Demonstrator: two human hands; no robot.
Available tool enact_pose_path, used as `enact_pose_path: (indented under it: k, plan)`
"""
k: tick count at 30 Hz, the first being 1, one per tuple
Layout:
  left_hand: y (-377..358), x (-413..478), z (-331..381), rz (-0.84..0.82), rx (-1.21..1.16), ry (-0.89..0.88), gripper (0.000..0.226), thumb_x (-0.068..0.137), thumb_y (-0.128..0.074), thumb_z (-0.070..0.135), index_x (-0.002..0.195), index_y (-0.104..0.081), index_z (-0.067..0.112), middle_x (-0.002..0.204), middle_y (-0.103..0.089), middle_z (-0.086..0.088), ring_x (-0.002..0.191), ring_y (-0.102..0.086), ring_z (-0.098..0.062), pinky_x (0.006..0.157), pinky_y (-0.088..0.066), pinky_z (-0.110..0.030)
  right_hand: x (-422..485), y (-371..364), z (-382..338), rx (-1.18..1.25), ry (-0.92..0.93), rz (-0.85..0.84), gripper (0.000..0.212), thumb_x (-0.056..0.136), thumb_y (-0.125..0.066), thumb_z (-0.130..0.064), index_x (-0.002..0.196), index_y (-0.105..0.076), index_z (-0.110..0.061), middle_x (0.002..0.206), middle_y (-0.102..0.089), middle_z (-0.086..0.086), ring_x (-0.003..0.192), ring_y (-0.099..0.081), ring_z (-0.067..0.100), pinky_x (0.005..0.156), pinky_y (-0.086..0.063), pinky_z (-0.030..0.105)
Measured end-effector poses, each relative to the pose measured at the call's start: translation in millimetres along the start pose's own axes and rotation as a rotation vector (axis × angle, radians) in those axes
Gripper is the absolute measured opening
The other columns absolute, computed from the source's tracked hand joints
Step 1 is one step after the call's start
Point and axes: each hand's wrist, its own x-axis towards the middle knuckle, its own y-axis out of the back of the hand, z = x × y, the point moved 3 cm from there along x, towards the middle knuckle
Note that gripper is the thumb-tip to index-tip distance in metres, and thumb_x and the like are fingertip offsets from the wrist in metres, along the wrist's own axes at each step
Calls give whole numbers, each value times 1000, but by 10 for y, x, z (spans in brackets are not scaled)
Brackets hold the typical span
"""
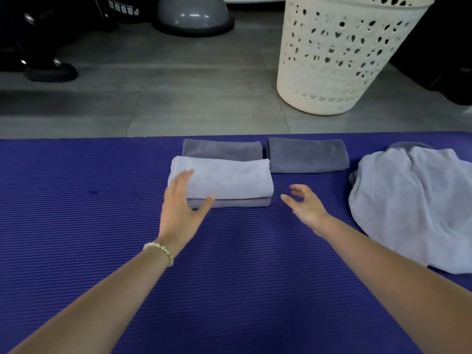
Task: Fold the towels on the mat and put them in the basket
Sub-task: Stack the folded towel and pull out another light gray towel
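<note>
On the purple mat (76, 200) a folded light lilac towel (229, 178) lies on top of a folded grey towel (242, 202). Behind them lie two more folded grey towels (222, 149) (307, 155) side by side. A pile of unfolded light towels (413, 200) lies at the right. The white perforated basket (342, 54) stands on the floor beyond the mat. My left hand (181, 208) is spread open at the left end of the lilac towel, fingertips touching it. My right hand (306, 205) hovers open just right of the stack, holding nothing.
Grey tiled floor (153, 98) lies beyond the mat's far edge. A grey half-ball trainer (194, 14) and black exercise equipment (38, 47) stand at the back left. A dark object sits at the far right behind the basket.
</note>
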Motion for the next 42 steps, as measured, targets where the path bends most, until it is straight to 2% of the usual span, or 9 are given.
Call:
enact_pose_path:
  k: [5, 13, 18, 22, 27, 30, 34, 37, 42]
  plan:
    - [-790, -683, 212, -247, 131, -111, 72, 90, -49, 56, 150, -22, 29, 154, -19, 13, 142, -13, -5, 117, -11, -25, -446, 695, 754, -266, 0, 85, 52, 90, -64, -30, 136, -44, -18, 141, -40, 3, 123, -49, 21, 98, -44, 36]
    - [-1808, -1566, 341, -834, 465, -127, 73, 92, -31, 66, 153, -4, 34, 161, 4, 11, 147, 9, -13, 121, 3, -39, -975, 1663, 1685, -288, -201, 338, 64, 87, -68, -30, 140, -38, -12, 148, -29, 7, 130, -40, 28, 103, -38, 38]
    - [-1978, -1510, 458, -823, 671, -152, 81, 83, -18, 78, 152, -12, 36, 161, -2, 10, 147, -2, -21, 119, -12, -49, -905, 2037, 1812, -325, -192, 438, 69, 86, -70, -28, 142, -34, -10, 150, -26, 8, 135, -32, 31, 107, -34, 45]
    - [-2023, -1541, 468, -784, 749, -166, 115, 51, 19, 88, 151, -11, 40, 160, -5, 11, 146, -8, -22, 117, -19, -49, -722, 2212, 1807, -419, -243, 402, 77, 86, -66, -37, 148, -26, -17, 154, -26, 6, 142, -20, 30, 112, -26, 45]
    - [-2051, -1538, 467, -717, 738, -160, 92, 69, -13, 85, 150, -19, 41, 159, -13, 12, 144, -14, -20, 116, -23, -47, -529, 2335, 1759, -600, -225, 368, 92, 85, -64, -47, 153, -9, -20, 161, -9, 2, 148, 4, 27, 119, -5, 41]
    - [-2064, -1536, 459, -703, 736, -164, 89, 71, -15, 84, 149, -21, 42, 158, -15, 13, 143, -16, -19, 115, -26, -46, -450, 2383, 1805, -686, -282, 276, 86, 84, -64, -51, 149, -19, -17, 153, -28, 12, 143, -18, 32, 116, -16, 44]
    - [-2083, -1559, 430, -681, 748, -151, 90, 70, -10, 84, 149, -16, 43, 160, -10, 12, 145, -9, -20, 117, -16, -47, -435, 2377, 1888, -777, -320, 263, 56, 89, -59, -46, 135, -46, -16, 140, -37, 13, 131, -31, 34, 110, -24, 43]
    - [-2134, -1675, 336, -658, 764, -198, 101, 60, 18, 86, 150, 4, 42, 161, 6, 9, 148, 5, -23, 117, -2, -51, -427, 2365, 1927, -779, -257, 330, 30, 91, -60, -35, 115, -65, -16, 136, -38, 9, 127, -33, 31, 109, -25, 39]
    - [-2236, -1775, 174, -654, 710, -205, 96, 56, 34, 82, 141, 28, 39, 151, 34, 10, 137, 34, -22, 110, 21, -53, -501, 2238, 1956, -773, -70, 302, 21, 93, -58, -24, 105, -68, -9, 135, -42, 8, 123, -38, 28, 105, -27, 37]
